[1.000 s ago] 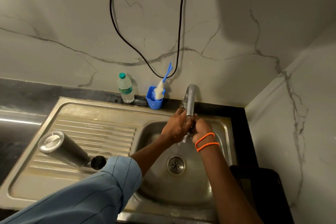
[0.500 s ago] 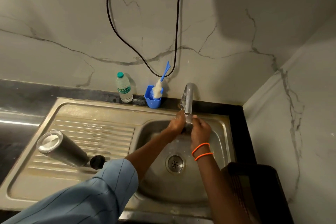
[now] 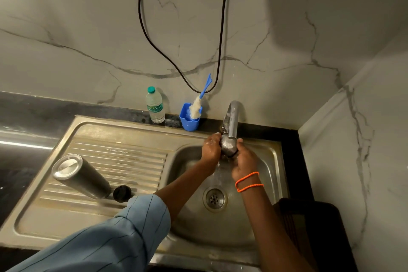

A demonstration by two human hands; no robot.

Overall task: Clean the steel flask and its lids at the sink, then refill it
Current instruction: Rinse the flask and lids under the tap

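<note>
Both hands (image 3: 227,154) in curled grip around half-hidden steel lid (image 3: 227,147) under tap (image 3: 233,121).

My sleeve (image 3: 106,243) is pale blue with thin dark stripes, and two orange bands (image 3: 248,181) circle my right wrist. The flask (image 3: 81,175) is brushed steel grey, its lid (image 3: 122,193) black. The cup (image 3: 189,119) is blue, the wall (image 3: 88,28) grey-veined marble.
</note>
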